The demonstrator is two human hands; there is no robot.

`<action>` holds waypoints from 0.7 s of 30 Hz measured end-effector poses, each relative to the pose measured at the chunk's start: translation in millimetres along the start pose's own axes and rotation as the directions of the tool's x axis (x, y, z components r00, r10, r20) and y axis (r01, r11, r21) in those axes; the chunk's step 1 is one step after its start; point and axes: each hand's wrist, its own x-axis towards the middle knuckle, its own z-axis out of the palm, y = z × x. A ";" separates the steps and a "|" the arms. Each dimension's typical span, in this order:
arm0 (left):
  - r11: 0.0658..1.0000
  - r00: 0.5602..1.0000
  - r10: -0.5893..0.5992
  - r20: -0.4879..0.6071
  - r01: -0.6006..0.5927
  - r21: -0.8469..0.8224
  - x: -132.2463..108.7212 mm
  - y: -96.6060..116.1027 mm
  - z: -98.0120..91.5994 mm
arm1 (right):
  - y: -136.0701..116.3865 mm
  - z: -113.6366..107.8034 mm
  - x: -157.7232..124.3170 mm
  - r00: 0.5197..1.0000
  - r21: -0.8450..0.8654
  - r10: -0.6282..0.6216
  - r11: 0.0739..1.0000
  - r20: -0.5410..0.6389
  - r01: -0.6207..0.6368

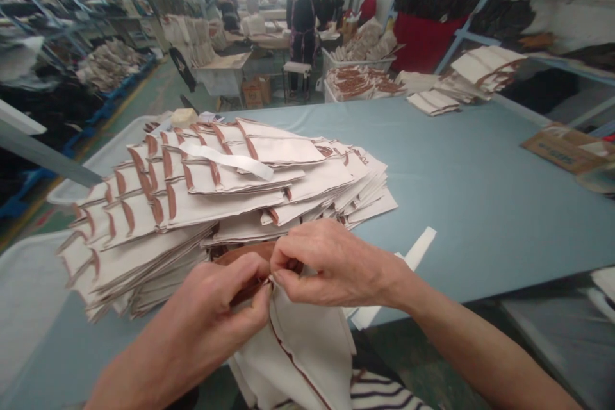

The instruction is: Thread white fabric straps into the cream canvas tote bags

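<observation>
Left hand (221, 301) and right hand (331, 262) are pinching the upper edge of a cream piece (314, 333), which is extending toward six o'clock; this edge is seemingly being worked, unfinished. At ten o'clock, similar pieces (230, 204) are lying stacked, their completion being unclear; at two o'clock, cardboard (548, 146) is bearing print too blurred to read

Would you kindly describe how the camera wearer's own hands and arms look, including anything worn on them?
The left hand and right hand are bare, with no glove, ring or watch showing. The forearms are bare too, with no sleeve in view. Dark and white striped cloth, perhaps clothing, shows below.
</observation>
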 end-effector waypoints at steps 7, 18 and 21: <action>0.998 0.995 -0.018 0.096 0.011 0.066 5.1 -4.1 -8.4 | 3.4 10.3 -1.0 1.000 0.014 -0.003 1.000 -0.002 0.003; 0.998 1.000 0.001 -0.016 -0.002 -0.057 6.3 -9.9 8.0 | 15.3 18.1 -6.9 0.996 0.134 0.092 0.987 0.001 -0.091; 0.999 1.000 0.010 -0.024 -0.011 -0.035 1.9 -13.2 6.8 | 14.7 25.8 -5.8 0.998 0.048 0.060 0.997 -0.023 -0.058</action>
